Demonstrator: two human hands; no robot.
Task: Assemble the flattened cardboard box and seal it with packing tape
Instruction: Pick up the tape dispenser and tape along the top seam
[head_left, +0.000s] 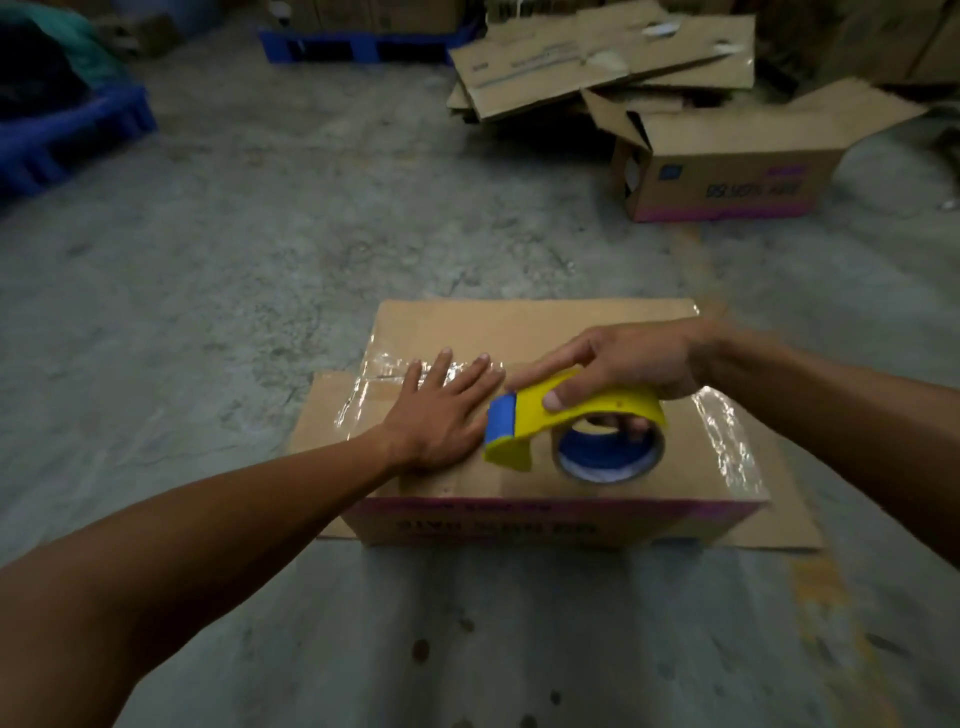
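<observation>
A brown cardboard box (519, 327) stands assembled on the concrete floor, its top flaps closed. Shiny clear tape (379, 371) runs across the top seam, and more tape (727, 441) wraps over the right edge. My left hand (441, 410) lies flat on the top, fingers spread, pressing the taped seam. My right hand (623, 364) grips a yellow and blue tape dispenser (561, 421) that rests on the box just right of my left hand. The tape roll (608, 454) sits in it, facing me.
An open cardboard box (727, 156) stands at the back right, with a pile of flattened cartons (597, 57) behind it. Blue pallets are at the far left (67, 135) and the back (353, 44). Grey concrete floor surrounds the box.
</observation>
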